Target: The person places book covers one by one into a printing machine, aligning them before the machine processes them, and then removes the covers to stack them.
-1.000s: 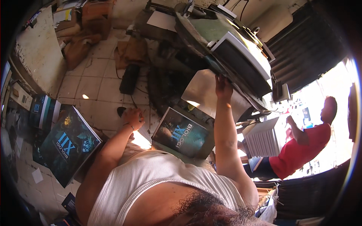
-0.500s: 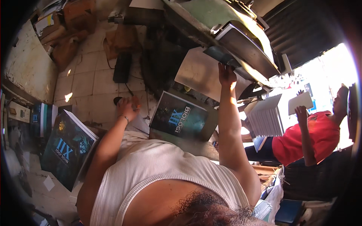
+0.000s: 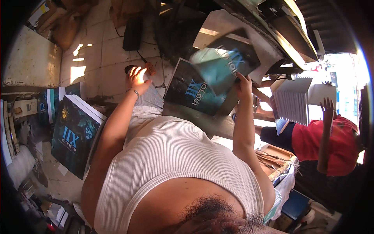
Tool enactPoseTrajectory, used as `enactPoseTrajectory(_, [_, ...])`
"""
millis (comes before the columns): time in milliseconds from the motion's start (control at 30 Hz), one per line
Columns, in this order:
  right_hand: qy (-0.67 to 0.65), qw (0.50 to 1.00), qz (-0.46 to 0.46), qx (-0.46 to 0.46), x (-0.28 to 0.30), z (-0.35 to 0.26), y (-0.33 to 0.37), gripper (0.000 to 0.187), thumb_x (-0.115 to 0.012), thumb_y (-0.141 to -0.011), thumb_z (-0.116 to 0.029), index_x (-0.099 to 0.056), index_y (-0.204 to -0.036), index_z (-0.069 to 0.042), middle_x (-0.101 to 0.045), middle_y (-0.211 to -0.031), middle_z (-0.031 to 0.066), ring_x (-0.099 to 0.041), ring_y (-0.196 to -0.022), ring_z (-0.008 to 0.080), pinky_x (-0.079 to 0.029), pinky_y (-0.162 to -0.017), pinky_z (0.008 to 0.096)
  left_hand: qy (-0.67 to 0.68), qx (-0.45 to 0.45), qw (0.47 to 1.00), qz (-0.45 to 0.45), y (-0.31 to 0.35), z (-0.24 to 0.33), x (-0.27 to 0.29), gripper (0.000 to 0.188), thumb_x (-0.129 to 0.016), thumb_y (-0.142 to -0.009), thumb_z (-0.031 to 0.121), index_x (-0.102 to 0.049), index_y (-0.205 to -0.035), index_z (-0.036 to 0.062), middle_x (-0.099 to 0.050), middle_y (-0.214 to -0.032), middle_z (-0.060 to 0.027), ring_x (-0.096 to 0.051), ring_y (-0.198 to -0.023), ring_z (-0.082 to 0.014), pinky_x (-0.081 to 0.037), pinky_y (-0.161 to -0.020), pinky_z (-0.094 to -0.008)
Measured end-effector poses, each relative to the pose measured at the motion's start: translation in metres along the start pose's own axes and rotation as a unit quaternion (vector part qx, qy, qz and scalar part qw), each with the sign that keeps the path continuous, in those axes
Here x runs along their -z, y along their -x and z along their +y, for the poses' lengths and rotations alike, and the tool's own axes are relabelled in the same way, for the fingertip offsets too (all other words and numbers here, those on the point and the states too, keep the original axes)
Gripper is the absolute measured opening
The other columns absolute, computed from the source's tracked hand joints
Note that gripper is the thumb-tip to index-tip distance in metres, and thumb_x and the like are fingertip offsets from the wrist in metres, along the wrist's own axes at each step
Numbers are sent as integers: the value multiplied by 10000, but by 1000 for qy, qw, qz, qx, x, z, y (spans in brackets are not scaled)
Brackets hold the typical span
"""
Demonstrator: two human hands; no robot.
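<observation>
My right hand [image 3: 244, 84] grips the lower corner of a dark teal book [image 3: 228, 58], which is smeared by motion. The book hangs over another teal-covered book [image 3: 187, 87] lying in front of me on a board, and hides part of it. My left hand [image 3: 138, 81] is held out over my left knee, its fingers apart and holding nothing. Close by it, an orange object [image 3: 149, 69] with a cable lies on the tiles. Left of my arm stands a stack of similar teal books [image 3: 74, 134].
A pale metal plate [image 3: 212, 19] belongs to the machine [image 3: 294, 35] ahead on the right. To the right, a person in a red shirt [image 3: 337, 146] reaches toward a tall stack of paper blocks [image 3: 292, 99]. A worn cabinet [image 3: 33, 58] stands at the left.
My right hand has come down and back from beside the machine, bringing the teal book with it. My left hand has shifted slightly up and right. The person in red has leaned farther right.
</observation>
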State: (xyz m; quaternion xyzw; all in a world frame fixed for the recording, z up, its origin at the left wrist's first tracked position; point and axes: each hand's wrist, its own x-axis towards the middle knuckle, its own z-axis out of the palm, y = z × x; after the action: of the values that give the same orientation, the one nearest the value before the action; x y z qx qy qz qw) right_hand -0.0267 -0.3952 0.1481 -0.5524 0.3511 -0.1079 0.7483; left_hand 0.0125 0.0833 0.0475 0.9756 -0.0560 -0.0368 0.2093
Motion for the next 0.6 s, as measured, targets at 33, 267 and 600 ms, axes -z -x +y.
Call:
enactPoseTrajectory(33, [65, 992, -102, 43, -7, -11, 17, 269, -645, -850, 0, -574, -1110, 11, -647, -939, 85, -649, -802, 169, -528, -682, 326, 5, 2, 1000, -15, 0, -3, -1, 649, -709, -756, 436, -551, -1329, 175, -443, -1461, -58, -302, -1406, -243, -233, -1147, -440])
enactPoseTrajectory(267, [538, 745, -363, 156, -58, -19, 34, 658, -739, -775, -150, -474, -1355, 15, -627, -1181, 180, -607, -1090, 240, -449, -968, 331, 16, -27, 999, 29, 0, -16, -17, 623, -769, -706, 384, -605, -1259, 150, -510, -1386, -95, -371, -1352, -304, -310, -1108, -437])
enactPoseTrajectory(600, [626, 688, -296, 218, -86, 22, 51, 496, -762, -739, -210, -596, -1203, -145, -626, -1087, 109, -566, -1109, 344, -449, -931, 441, 212, -81, 970, 83, -23, 33, -12, 515, -753, -770, 405, -638, -1204, 151, -617, -1257, -72, -541, -1211, -268, -329, -1075, -498])
